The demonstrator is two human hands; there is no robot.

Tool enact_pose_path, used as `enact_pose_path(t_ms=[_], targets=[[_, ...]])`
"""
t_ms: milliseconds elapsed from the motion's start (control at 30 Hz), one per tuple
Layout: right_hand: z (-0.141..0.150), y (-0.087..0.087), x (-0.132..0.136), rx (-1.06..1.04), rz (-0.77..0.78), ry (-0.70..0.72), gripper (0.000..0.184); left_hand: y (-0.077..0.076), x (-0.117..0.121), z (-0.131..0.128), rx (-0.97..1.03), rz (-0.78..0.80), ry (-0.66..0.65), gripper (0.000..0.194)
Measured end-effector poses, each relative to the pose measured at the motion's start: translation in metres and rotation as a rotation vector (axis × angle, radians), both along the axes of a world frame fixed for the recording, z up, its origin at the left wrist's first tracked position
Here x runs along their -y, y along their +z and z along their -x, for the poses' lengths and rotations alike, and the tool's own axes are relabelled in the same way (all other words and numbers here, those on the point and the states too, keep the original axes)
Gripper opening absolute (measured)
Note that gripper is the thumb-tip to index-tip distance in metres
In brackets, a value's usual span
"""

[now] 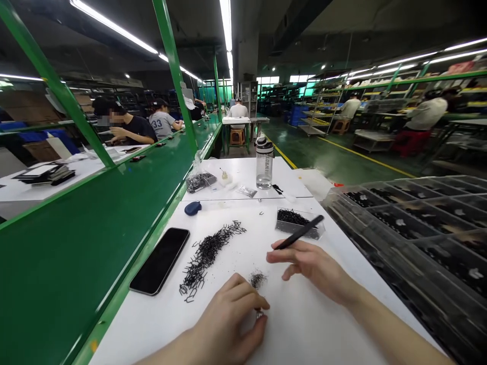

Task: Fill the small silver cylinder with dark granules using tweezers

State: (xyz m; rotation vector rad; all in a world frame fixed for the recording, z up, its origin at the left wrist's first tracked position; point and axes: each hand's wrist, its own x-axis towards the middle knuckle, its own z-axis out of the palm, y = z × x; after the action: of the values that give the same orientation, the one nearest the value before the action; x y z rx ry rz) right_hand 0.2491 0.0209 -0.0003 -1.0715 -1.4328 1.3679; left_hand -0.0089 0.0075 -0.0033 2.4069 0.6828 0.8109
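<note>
My left hand (pixel 238 317) is low over the white tabletop (pixel 304 324), thumb and fingers closed in a pinch. A tiny shiny bit (pixel 259 314) shows at its fingertips, too small to name. To the right, my right hand (pixel 310 263) holds a slim black pen-like tool (pixel 300 232), its wider end pointing up and right. Just beyond my left hand lies a small heap of dark crumbs (pixel 257 279). Left of that spreads a long pile of small black Y-shaped pieces (pixel 207 256). A clear box (pixel 314 231) with more black pieces sits beyond my right hand.
A phone (pixel 160 261) and dark blue round object (pixel 193 208) lie left. A water bottle (pixel 264 165) and plastic bag of black parts (pixel 200 181) stand farther back. Compartment trays (pixel 384 243) border the right; a green conveyor (pixel 114 223) runs left. Several people sit beyond.
</note>
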Motion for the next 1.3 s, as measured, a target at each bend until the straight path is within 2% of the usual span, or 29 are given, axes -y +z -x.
enact_pose_path(t_ms=[100,233,367,500,700,933,1300], targets=[[0.009,-0.008,-0.003,0.027,0.028,-0.025,0.049,0.000,0.000,-0.001,-0.027,-0.004,0.029,0.022],[0.017,-0.014,-0.004,0.096,-0.044,-0.092,0.048,-0.005,0.002,-0.002,-0.076,-0.027,0.096,0.022],[0.021,-0.018,-0.003,0.159,-0.107,-0.076,0.037,-0.014,0.002,-0.002,-0.086,-0.064,0.109,0.013],[0.021,-0.023,-0.003,0.164,-0.059,-0.047,0.035,-0.017,-0.002,0.000,-0.102,-0.081,0.106,0.012],[0.015,-0.018,-0.002,0.221,-0.071,-0.009,0.033,-0.016,-0.004,0.001,-0.137,-0.071,0.146,0.008],[0.016,-0.024,-0.003,0.239,-0.091,-0.024,0.029,-0.015,0.000,0.001,-0.169,-0.084,0.250,0.018],[0.020,-0.023,0.000,0.284,-0.087,-0.041,0.025,-0.015,0.002,0.000,-0.166,-0.029,0.255,0.012]])
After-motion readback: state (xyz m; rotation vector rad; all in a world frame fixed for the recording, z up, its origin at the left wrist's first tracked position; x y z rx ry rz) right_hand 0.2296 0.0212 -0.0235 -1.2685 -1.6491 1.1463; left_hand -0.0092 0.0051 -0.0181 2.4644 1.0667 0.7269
